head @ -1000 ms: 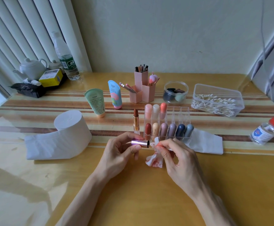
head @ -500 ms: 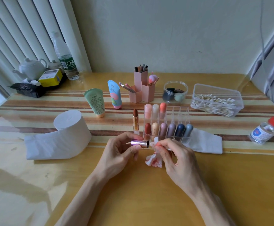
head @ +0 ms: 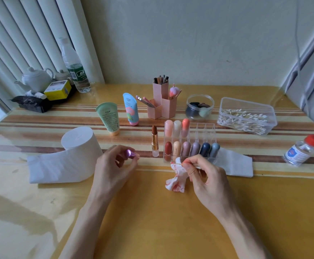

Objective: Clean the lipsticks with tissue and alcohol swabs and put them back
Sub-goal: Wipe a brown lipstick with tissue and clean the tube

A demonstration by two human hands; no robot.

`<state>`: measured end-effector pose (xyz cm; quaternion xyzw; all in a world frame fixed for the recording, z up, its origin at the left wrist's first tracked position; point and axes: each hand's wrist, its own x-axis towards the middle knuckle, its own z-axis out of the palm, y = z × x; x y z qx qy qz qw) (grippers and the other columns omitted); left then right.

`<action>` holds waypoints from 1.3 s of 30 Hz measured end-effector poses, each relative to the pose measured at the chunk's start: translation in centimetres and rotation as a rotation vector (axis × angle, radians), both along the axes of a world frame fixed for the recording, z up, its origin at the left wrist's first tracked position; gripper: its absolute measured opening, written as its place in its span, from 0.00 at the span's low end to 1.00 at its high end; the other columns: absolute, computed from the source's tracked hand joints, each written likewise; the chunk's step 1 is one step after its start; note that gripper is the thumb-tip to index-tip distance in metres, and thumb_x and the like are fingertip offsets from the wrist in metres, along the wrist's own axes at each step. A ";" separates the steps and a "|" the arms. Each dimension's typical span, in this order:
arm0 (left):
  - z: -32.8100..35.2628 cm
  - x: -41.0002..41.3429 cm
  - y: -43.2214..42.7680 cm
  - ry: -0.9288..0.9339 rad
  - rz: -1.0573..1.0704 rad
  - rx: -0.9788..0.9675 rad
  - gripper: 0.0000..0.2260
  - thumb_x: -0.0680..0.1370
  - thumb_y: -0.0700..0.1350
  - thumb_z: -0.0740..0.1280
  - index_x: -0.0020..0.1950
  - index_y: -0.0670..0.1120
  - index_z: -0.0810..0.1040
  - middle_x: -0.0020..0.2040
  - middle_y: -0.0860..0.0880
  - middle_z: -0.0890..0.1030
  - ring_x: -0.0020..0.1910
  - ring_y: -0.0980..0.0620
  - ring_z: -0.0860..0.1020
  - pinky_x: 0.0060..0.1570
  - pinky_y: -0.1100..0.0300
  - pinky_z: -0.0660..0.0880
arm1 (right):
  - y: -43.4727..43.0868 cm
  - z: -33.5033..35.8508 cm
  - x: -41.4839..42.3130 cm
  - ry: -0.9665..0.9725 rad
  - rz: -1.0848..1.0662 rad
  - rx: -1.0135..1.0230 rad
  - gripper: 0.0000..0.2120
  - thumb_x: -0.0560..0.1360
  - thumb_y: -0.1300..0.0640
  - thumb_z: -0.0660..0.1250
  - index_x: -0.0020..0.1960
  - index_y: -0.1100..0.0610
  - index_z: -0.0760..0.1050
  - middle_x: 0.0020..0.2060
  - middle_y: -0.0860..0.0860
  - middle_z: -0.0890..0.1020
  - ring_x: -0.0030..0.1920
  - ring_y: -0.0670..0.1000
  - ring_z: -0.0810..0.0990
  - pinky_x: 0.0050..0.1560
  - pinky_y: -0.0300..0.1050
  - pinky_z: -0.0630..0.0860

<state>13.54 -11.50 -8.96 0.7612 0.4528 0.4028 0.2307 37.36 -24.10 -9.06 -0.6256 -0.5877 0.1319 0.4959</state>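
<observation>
Centre-left of frame: left hand, thumb and fingertips pinched on a shiny purple cap, its end turned toward the camera. Centre-right: right hand, fingers curled round a cotton swab, with a red-stained tissue bunched beneath. Uncapped lipstick upright on the table at centre frame, just left of the clear organizer, a little beyond both hands. Easily toppled by a careless knuckle or trailing tissue on the way in: tall, narrow, bare bullet exposed, so a smear or a snapped tip quite possible. Also risky: capping off-axis and scraping the bullet on the cap rim; re-soiling cleaned parts with that stained tissue. Alcohol bottle near the right edge, well apart, red lid on, little spill danger. Open yellow tabletop across the lower frame, ample for both forearms; tighter beyond the hands, with tissue roll at left and folded tissue right of the organizer. Near table edge out of view.
</observation>
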 end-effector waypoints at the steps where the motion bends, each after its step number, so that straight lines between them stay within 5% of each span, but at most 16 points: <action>1: 0.0 0.1 0.3 0.087 0.044 0.079 0.06 0.74 0.44 0.78 0.46 0.50 0.82 0.41 0.55 0.79 0.38 0.52 0.77 0.35 0.58 0.77 | 0.0 -0.1 0.0 0.001 -0.003 -0.004 0.04 0.82 0.56 0.69 0.50 0.55 0.82 0.39 0.37 0.84 0.43 0.42 0.84 0.40 0.30 0.75; 5: -0.5 1.2 1.1 0.345 0.079 0.109 0.06 0.73 0.43 0.76 0.46 0.47 0.81 0.42 0.54 0.77 0.37 0.50 0.76 0.35 0.56 0.75 | 0.0 -0.2 0.1 -0.006 -0.013 -0.016 0.04 0.82 0.56 0.70 0.50 0.54 0.81 0.39 0.38 0.84 0.43 0.42 0.84 0.40 0.33 0.76; 10: -0.9 1.5 1.7 0.381 0.098 0.011 0.06 0.74 0.48 0.74 0.48 0.50 0.79 0.40 0.55 0.78 0.38 0.50 0.78 0.37 0.55 0.77 | 0.1 -0.3 0.1 -0.044 -0.023 -0.021 0.03 0.82 0.56 0.71 0.50 0.54 0.82 0.41 0.39 0.85 0.45 0.41 0.84 0.41 0.33 0.77; 15: -0.6 2.0 1.4 0.323 0.076 -0.081 0.29 0.70 0.60 0.78 0.68 0.58 0.76 0.59 0.54 0.75 0.53 0.53 0.78 0.50 0.51 0.80 | 0.1 -0.4 0.0 -0.059 -0.027 -0.032 0.03 0.82 0.54 0.70 0.51 0.53 0.82 0.42 0.38 0.85 0.46 0.39 0.84 0.42 0.29 0.75; 30: -0.9 4.8 2.4 0.146 0.033 -0.031 0.12 0.71 0.64 0.76 0.45 0.58 0.85 0.51 0.63 0.83 0.58 0.53 0.76 0.53 0.38 0.76 | 0.1 -0.3 -0.2 -0.047 -0.023 0.002 0.07 0.82 0.52 0.68 0.50 0.54 0.81 0.42 0.38 0.85 0.46 0.40 0.84 0.43 0.38 0.79; 34: 0.8 4.8 1.4 0.016 0.112 0.089 0.08 0.72 0.58 0.75 0.43 0.55 0.82 0.48 0.64 0.82 0.56 0.55 0.78 0.58 0.51 0.71 | 0.1 0.0 -0.2 -0.005 -0.009 0.042 0.05 0.82 0.55 0.69 0.50 0.56 0.82 0.41 0.39 0.85 0.45 0.39 0.85 0.43 0.33 0.78; 37: 2.7 4.7 0.0 -0.163 0.004 0.070 0.06 0.75 0.43 0.78 0.45 0.47 0.82 0.45 0.60 0.84 0.43 0.58 0.81 0.45 0.67 0.73 | 0.1 0.3 -0.3 0.025 -0.007 0.088 0.03 0.82 0.59 0.69 0.51 0.57 0.82 0.40 0.37 0.83 0.43 0.39 0.84 0.43 0.29 0.75; 39: 3.7 4.8 -1.3 -0.261 -0.139 -0.049 0.05 0.75 0.39 0.77 0.46 0.44 0.82 0.43 0.54 0.86 0.33 0.56 0.81 0.32 0.60 0.73 | 0.0 0.4 -0.3 0.059 0.000 0.120 0.04 0.82 0.60 0.69 0.51 0.58 0.81 0.39 0.36 0.83 0.42 0.40 0.84 0.43 0.29 0.75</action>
